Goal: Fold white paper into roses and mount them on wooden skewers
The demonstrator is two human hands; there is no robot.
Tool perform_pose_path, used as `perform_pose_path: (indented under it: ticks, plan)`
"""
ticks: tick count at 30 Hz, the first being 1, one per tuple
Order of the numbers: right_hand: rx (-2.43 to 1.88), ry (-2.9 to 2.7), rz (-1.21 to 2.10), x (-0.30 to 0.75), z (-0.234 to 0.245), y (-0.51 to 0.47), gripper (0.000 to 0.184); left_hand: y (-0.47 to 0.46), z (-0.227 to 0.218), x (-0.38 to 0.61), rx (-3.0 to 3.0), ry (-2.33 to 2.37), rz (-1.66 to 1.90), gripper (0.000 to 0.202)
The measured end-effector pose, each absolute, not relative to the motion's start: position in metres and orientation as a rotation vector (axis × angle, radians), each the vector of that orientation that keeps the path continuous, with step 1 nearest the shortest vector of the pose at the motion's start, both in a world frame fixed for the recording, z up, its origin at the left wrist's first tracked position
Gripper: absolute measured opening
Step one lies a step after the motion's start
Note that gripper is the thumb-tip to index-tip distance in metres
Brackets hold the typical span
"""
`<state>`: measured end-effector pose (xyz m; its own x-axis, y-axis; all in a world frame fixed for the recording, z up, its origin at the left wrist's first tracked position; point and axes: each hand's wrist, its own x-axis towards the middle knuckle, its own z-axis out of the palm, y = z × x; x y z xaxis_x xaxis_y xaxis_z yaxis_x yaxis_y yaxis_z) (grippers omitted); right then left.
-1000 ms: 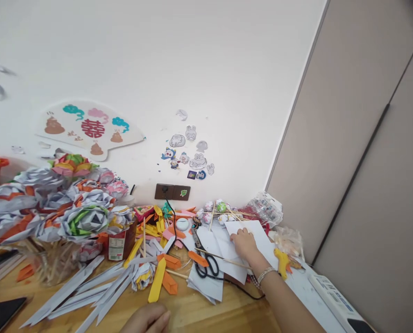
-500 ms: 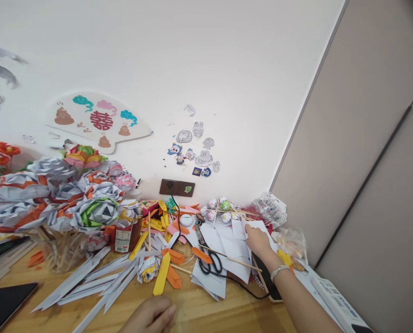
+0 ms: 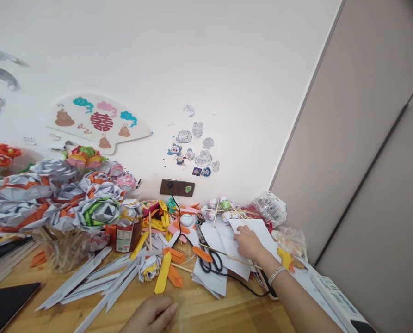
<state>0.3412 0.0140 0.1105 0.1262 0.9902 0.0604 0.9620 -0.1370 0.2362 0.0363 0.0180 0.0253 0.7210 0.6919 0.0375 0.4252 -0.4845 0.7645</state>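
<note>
My right hand (image 3: 248,243) reaches out to the far right of the wooden table (image 3: 209,314) and lies on a stack of white paper sheets (image 3: 258,230), fingers curled onto the sheets as if pinching one. A bracelet circles its wrist. My left hand (image 3: 152,314) rests at the bottom edge of the view on the table, fingers loosely curled, with nothing visible in it. Black-handled scissors (image 3: 209,263) and thin wooden sticks (image 3: 232,259) lie just left of my right hand.
Folded paper strips in white, yellow and orange (image 3: 163,273) litter the middle. A bunch of paper flowers (image 3: 64,203) stands at the left. A wall socket (image 3: 177,188) with a black cable, plastic bags (image 3: 270,208), a yellow glue gun (image 3: 284,259) and a dark tablet (image 3: 5,305) surround them.
My right hand went toward the back of the paper stack, then slid back a little left and nearer. The left hand barely shifted. The view moved slightly.
</note>
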Motion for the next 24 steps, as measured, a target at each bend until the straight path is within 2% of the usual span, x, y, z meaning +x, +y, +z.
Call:
perform_pose_path:
  ticks: [5,10,12,15,19,24]
  plan:
    - [2.051,2.274,0.264,0.306,0.115,-0.002,0.023,0.018,0.025,0.036,2.169,0.842,0.441,0.044]
    - [1.855,2.441,0.240,0.262,0.088,-0.023,0.046,0.020,0.023,0.036,2.179,0.842,0.453,0.043]
    - [1.852,2.426,0.277,0.249,0.072,-0.025,0.040,0.020,0.022,0.037,2.182,0.839,0.456,0.042]
    - [1.902,2.377,0.357,0.243,0.052,-0.021,0.018,0.019,0.022,0.037,2.185,0.838,0.455,0.041]
    - [1.976,2.339,0.420,0.252,0.046,-0.011,0.025,0.019,0.023,0.036,2.189,0.823,0.458,0.040]
    - [2.008,2.347,0.448,0.259,0.043,-0.011,0.017,0.019,0.021,0.036,2.184,0.813,0.470,0.038]
